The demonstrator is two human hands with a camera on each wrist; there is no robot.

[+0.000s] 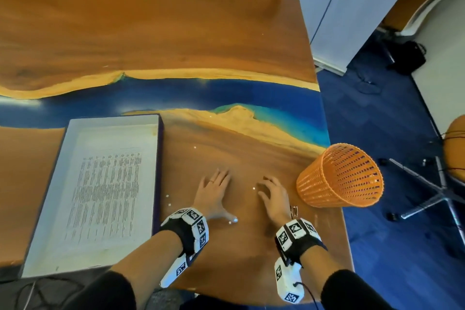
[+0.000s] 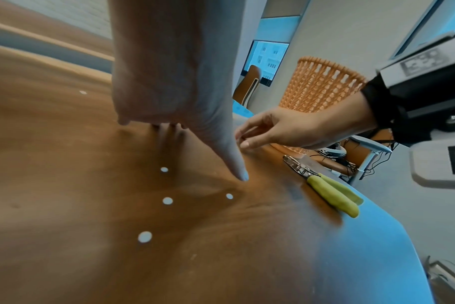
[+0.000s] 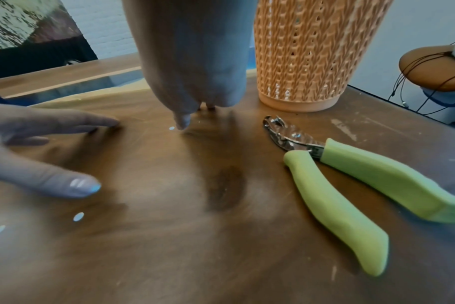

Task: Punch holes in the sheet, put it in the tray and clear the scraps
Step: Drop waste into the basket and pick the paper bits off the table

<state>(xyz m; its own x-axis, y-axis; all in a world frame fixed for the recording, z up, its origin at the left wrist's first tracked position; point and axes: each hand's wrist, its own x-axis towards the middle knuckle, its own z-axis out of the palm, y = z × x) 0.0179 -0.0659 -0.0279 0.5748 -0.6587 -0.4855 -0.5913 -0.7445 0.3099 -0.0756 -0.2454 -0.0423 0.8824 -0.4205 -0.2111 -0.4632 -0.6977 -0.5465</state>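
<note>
**Where everything sits on my surface**

I see the tray (image 1: 40, 221) at my left on the surface (image 1: 176, 33), the sheet (image 1: 105, 196) lying inside it. My left hand (image 1: 214, 194) and right hand (image 1: 273, 199) rest side by side to its right, scraps (image 2: 167, 201) scattered around them. The punch (image 3: 338, 179) lies right of my right hand, and the basket (image 1: 339, 176) stands behind it at the surface's right edge.

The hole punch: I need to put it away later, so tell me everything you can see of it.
The hole punch is a plier-type hand tool with a shiny metal head and two light green handles, spread apart. It lies flat on the wooden table, its head pointing toward the orange basket without touching it. Neither hand touches it.
</note>
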